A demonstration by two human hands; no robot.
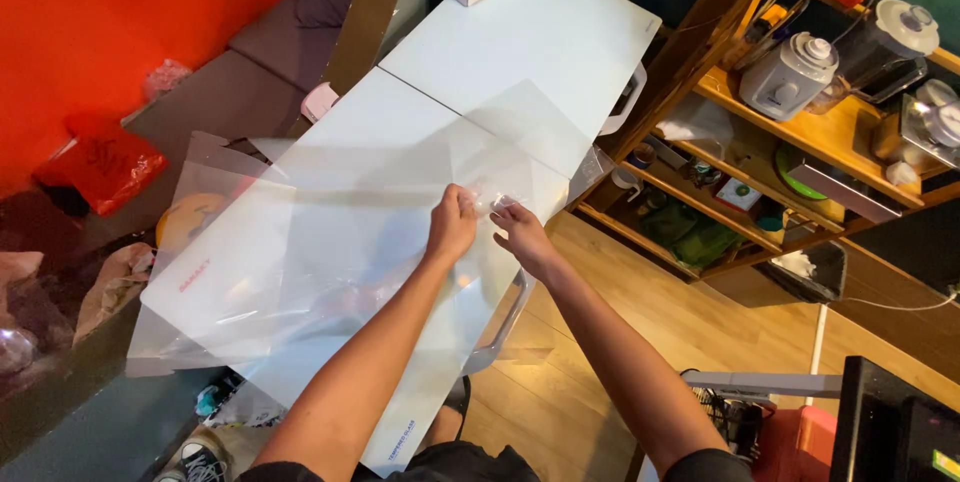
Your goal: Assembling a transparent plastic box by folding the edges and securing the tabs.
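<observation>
A white folding table (pixel 540 32) runs from near to far through the middle of the room, above a wood plank floor (pixel 620 342). On the right stands a wooden shelf unit (pixel 800 132) crowded with kitchen appliances. A bright red wall (pixel 120 12) fills the far left, with a grey cushioned seat (pixel 230 82) below it.

A large clear plastic sheet (pixel 330 242) (glossy, slightly wrinkled) lies spread flat across the white table, one corner lifted
</observation>
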